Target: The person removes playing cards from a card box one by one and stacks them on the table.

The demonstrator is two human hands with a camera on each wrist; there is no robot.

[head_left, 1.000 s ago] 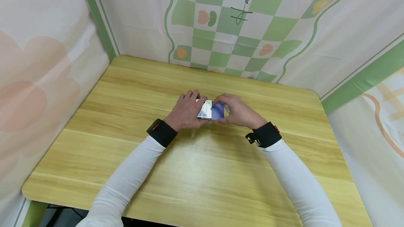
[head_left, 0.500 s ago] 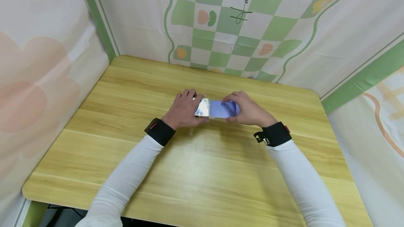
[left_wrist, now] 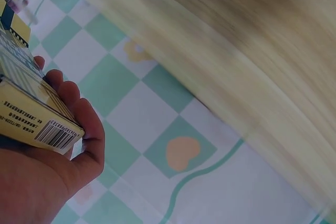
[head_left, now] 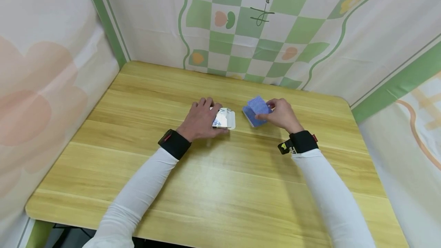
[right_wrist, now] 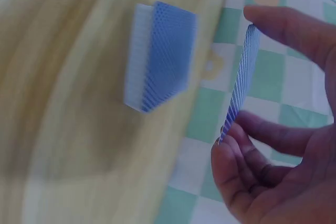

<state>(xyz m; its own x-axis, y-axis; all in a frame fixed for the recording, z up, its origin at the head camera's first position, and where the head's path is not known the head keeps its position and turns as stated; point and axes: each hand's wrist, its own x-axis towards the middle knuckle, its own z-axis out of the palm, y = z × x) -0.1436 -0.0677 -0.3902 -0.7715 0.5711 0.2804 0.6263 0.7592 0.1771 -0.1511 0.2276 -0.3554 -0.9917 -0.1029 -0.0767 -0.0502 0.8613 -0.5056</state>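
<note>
My left hand (head_left: 200,121) grips a small silvery playing card box (head_left: 221,119) near the middle of the table, its flap (head_left: 232,120) standing out toward the right. In the left wrist view, fingers curl around the box (left_wrist: 37,119), whose gold end carries a barcode. To the right, a deck of blue-backed playing cards (head_left: 249,115) sits on the table, white edges showing. My right hand (head_left: 283,115) pinches a thin blue-patterned card (head_left: 259,105) just above the deck. The right wrist view shows the card (right_wrist: 241,77) edge-on and slightly bowed, apart from the deck (right_wrist: 170,56).
The wooden table (head_left: 206,194) spreads around both hands, with rounded corners. A checkered green-and-white cloth (head_left: 262,30) hangs behind its far edge. More printed cloth (head_left: 51,87) hangs along the left side, and another (head_left: 413,125) on the right. Black bands are worn on both wrists.
The blue deck has come out of the box rightward and now lies on the table. My right hand has shifted right and lifts a card off it. The left hand stays with the box.
</note>
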